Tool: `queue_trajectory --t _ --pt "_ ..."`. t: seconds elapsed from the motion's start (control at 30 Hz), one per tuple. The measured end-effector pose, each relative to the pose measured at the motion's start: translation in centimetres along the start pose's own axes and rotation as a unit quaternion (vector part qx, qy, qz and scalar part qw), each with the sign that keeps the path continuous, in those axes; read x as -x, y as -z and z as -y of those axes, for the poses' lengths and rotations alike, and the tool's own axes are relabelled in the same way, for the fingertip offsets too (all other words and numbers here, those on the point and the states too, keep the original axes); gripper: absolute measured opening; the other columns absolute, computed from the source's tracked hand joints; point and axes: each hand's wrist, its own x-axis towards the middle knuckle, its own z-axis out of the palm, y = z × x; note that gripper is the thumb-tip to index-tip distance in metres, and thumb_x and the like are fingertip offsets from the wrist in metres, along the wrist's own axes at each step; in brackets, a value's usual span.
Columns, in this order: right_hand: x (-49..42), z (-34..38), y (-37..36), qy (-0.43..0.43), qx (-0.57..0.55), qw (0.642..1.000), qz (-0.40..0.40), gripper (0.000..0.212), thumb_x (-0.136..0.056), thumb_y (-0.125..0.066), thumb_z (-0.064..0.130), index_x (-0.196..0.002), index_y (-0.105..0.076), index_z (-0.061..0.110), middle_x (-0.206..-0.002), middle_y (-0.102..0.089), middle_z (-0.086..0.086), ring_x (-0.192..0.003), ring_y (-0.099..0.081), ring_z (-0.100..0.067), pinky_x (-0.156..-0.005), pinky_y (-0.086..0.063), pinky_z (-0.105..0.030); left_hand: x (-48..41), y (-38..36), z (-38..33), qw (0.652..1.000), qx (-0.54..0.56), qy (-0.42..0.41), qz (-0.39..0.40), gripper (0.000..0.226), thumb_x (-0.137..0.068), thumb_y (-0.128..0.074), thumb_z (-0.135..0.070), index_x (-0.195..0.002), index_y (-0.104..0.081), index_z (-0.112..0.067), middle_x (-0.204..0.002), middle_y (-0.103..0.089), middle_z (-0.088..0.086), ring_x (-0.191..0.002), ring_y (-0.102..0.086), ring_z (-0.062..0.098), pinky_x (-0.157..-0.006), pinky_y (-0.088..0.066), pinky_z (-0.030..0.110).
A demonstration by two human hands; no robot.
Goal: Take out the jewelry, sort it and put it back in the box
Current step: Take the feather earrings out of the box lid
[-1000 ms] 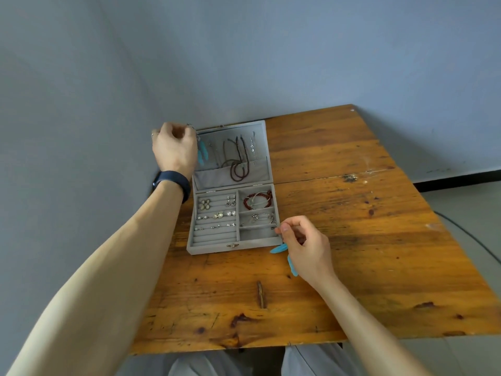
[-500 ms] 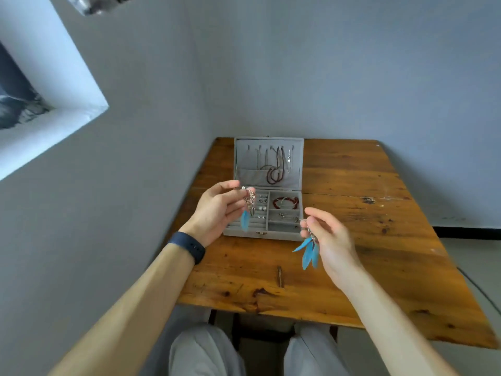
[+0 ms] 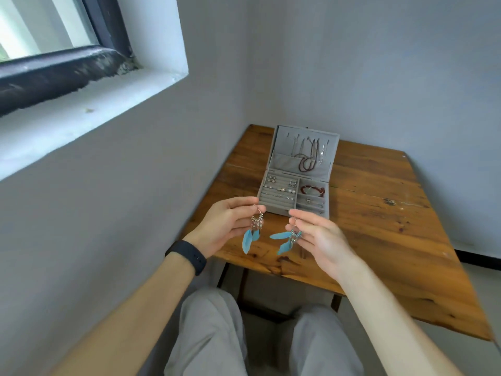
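A grey jewelry box [image 3: 282, 212] stands open on the wooden table [image 3: 379, 229], with necklaces [image 3: 307, 158] hanging in its raised lid. Small earrings and rings sit in the left slots, and a red bracelet [image 3: 313, 189] lies in a right compartment. My left hand [image 3: 225, 226] pinches a blue feather earring [image 3: 252, 232] by its hook in front of the box. My right hand [image 3: 317, 237] pinches a matching feather earring [image 3: 287, 238]. Both earrings dangle side by side above the table's near edge.
The table stands in a corner, with grey walls to the left and behind. A window sill [image 3: 89, 104] juts out at the upper left. My knees in grey trousers [image 3: 211, 335] are below the table's near edge. A black band [image 3: 189, 256] is on my left wrist.
Both hands have drawn back from the box toward me, each carrying a feather earring, and now hold them close together. The view has pulled back and tilted up, showing the window.
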Motion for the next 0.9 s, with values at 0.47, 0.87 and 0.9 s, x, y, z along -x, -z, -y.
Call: queue_trajectory --t 0.47,0.87,0.9 --pt "0.6 -0.6 -2.7 0.033 0.048 0.998 0.013 0.015 -0.095 -0.068 0.020 -0.108 -0.073 0.024 -0.103 -0.077 0.006 -0.102 -0.071 -0.008 -0.093 -0.053 -0.032 1.6 2.4 0.8 1.000 0.001 0.028 -0.011 0.031 -0.092 -0.069 -0.034 -0.122 -0.066 -0.026 -0.114 -0.074 -0.008 -0.105 -0.070 0.009 -0.087 -0.053 0.029" --pt "0.2 -1.1 -5.0 0.142 0.203 0.969 0.003 0.011 -0.091 -0.071 0.024 -0.096 -0.073 0.034 -0.093 -0.076 0.015 -0.092 -0.068 0.004 -0.082 -0.051 -0.021 2.4 4.5 -1.4 0.925 -0.322 -0.124 -0.156 0.013 -0.076 -0.083 -0.041 -0.080 -0.072 -0.036 -0.081 -0.071 -0.026 -0.080 -0.064 -0.010 -0.066 -0.044 0.008" --pt "0.2 -1.2 -5.3 0.145 0.203 0.968 0.006 0.011 -0.091 -0.071 0.025 -0.096 -0.073 0.034 -0.093 -0.076 0.015 -0.092 -0.068 0.004 -0.083 -0.051 -0.021 2.5 4.7 -1.5 0.928 -0.316 -0.120 -0.160 0.013 -0.076 -0.084 -0.040 -0.080 -0.073 -0.035 -0.081 -0.071 -0.024 -0.081 -0.065 -0.008 -0.069 -0.045 0.011"
